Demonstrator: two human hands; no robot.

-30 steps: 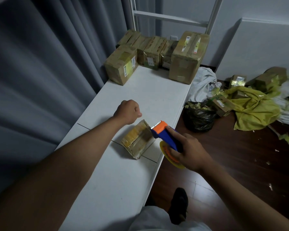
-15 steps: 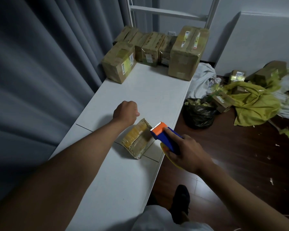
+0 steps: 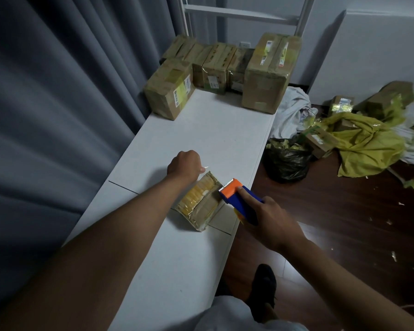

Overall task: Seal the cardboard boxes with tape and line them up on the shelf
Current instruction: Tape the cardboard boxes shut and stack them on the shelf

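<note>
Head view. Small brown cardboard box wrapped in yellowish tape (image 3: 201, 204) lies at frame centre on the white tabletop (image 3: 208, 134), near its right edge, long axis running from lower left to upper right. Left hand (image 3: 185, 164) sits just beyond the box's far end, fingers curled and pinching what looks like a clear tape end; the strip itself is barely visible. Right hand (image 3: 269, 220) is clamped on the blue-and-orange tape dispenser (image 3: 237, 195), whose serrated orange head touches the box's right side. The box thus lies between the two hands, right hand nearer. Judgement: the cut or press-down falls to the dispenser. Sealed brown cardboard boxes (image 3: 215, 70) stand grouped at upper centre.
</note>
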